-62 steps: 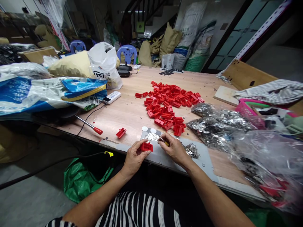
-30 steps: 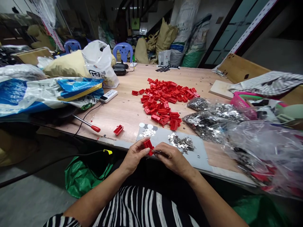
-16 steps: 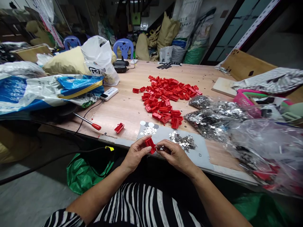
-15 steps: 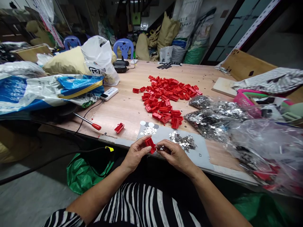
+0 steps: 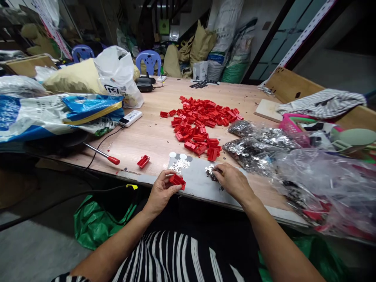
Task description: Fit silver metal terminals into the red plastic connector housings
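Observation:
My left hand (image 5: 160, 190) is closed on a small red plastic housing (image 5: 177, 180) at the near table edge. My right hand (image 5: 232, 181) reaches onto the grey mat (image 5: 195, 182), fingers pinched over a little heap of small metal clips (image 5: 210, 171). What those fingers hold is too small to make out. A second heap of tiny silver pieces (image 5: 179, 165) lies on the mat just beyond the red housing. A large pile of the same red housings (image 5: 201, 123) is spread across the middle of the wooden table (image 5: 152, 135).
One loose red housing (image 5: 143, 161) and a red-handled screwdriver (image 5: 101, 154) lie at the front left. Clear bags of metal parts (image 5: 264, 147) crowd the right side. Blue-and-white sacks (image 5: 58, 113), a white plastic bag and a remote sit at left. A green bag lies on the floor.
My right hand has left the red housing and moved right onto the heap of metal clips. My left hand has lowered the housing slightly and still holds it.

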`<state>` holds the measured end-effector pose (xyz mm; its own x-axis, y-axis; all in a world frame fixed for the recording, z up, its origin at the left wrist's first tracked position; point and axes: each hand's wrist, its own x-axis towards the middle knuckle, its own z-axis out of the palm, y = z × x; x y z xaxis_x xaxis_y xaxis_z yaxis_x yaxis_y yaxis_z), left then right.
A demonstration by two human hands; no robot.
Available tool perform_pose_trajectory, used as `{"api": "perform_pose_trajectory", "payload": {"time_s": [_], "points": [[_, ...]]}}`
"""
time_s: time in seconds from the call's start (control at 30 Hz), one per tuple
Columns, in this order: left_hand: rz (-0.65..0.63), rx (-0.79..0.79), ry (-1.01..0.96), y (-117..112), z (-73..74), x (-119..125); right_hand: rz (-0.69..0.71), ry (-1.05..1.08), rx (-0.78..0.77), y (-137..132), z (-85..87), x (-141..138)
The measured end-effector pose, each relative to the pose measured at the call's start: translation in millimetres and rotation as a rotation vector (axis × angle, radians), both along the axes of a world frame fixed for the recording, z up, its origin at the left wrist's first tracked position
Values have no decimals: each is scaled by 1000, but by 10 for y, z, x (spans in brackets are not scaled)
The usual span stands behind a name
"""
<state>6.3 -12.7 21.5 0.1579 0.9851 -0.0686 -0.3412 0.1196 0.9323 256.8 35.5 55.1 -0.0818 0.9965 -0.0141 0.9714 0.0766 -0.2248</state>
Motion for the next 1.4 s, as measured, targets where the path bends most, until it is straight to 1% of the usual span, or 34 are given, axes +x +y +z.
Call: {"api": "perform_pose_trajectory", "payload": {"time_s": [0.1,0.17,0.27,0.37,0.43,0.53,0.73,0.8,1.0,1.07,1.2,1.4], "points": [[-10,25,36,-9,-7,5,7,-74,-26,6,-38,-119],[-7,33,55,-9,-10,0,32,-78,-28,10,-74,-186],[4,33,77,-9,-11,-16,80,-17,-37,24,-113,-207],[15,31,85,-12,-13,-28,139,111,-42,40,-110,-151],[18,28,79,-15,-18,-25,126,155,-26,43,-88,-107],[17,18,63,-14,-28,-7,88,115,-13,32,-61,-90],[12,1,45,-17,-30,16,106,3,-35,2,-89,-220],[15,0,49,-19,-24,5,106,18,-39,8,-81,-244],[30,1,49,-9,-25,-16,84,184,-108,31,19,-241],[25,2,45,-6,-30,-5,57,158,-107,36,24,-248],[14,2,40,-4,-37,12,33,101,-118,56,-19,-266],[22,-1,45,-8,-29,3,10,172,-54,89,-21,-269]]}}
